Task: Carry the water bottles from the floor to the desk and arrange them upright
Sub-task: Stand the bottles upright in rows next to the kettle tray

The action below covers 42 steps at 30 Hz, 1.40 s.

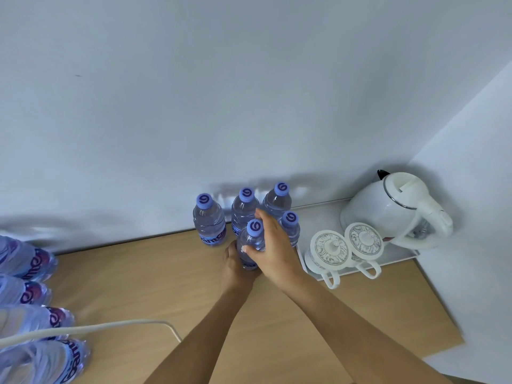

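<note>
Several clear water bottles with purple caps stand upright at the back of the wooden desk [155,275], against the wall. The front bottle [253,239] is held by both hands. My left hand [235,268] wraps its lower body from the left. My right hand [273,245] grips its upper part from the right, thumb across the front. Other upright bottles stand behind it: one at the left [209,221], one in the middle [243,209], one at the back right [278,199], one at the right [291,227]. A plastic-wrapped pack of bottles [30,295] lies on its side at the desk's left edge.
A white tray [399,257] at the right carries a white kettle [393,209] and two lidded white mugs [329,252] [364,241]. A white cable [91,328] runs across the desk's left front. The wall stands close behind the bottles.
</note>
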### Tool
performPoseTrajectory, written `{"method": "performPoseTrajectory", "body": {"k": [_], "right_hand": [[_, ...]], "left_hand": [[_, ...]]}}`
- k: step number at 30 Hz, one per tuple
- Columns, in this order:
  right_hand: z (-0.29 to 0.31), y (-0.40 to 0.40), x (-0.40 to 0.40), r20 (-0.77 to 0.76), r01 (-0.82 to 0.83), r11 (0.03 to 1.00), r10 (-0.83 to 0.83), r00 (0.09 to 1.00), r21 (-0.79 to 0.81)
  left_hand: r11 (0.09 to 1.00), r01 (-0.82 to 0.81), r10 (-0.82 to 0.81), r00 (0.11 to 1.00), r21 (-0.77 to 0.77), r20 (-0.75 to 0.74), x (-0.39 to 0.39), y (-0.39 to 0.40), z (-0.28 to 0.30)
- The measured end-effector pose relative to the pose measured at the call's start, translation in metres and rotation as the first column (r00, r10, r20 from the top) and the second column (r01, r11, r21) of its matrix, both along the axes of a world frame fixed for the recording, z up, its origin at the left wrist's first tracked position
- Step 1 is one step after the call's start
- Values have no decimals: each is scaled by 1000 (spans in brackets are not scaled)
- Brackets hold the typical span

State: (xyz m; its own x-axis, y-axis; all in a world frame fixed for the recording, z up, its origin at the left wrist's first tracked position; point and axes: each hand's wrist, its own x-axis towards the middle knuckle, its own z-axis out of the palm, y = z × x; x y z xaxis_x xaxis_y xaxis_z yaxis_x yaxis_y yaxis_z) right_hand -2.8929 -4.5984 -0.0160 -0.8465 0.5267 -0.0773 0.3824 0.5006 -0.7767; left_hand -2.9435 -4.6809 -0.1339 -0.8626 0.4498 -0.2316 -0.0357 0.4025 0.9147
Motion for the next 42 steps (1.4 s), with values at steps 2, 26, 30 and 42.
{"method": "performPoseTrajectory", "body": {"k": [2, 26, 30, 42], "right_hand": [[7, -2, 2, -23, -14, 1000, 13, 1000, -6], [14, -206, 8, -86, -546, 836, 548, 832, 45], [14, -255, -17, -73, -600, 800, 599, 797, 11], [0, -322, -86, -8, -626, 771, 630, 777, -118]], "left_hand": [[999, -3, 4, 1000, -43, 11, 0, -5, 2], [711, -700, 696, 714, -59, -76, 78, -248, 51], [677, -734, 730, 678, -42, -82, 67, -288, 59], [782, -622, 615, 780, -41, -114, 39, -342, 51]]}}
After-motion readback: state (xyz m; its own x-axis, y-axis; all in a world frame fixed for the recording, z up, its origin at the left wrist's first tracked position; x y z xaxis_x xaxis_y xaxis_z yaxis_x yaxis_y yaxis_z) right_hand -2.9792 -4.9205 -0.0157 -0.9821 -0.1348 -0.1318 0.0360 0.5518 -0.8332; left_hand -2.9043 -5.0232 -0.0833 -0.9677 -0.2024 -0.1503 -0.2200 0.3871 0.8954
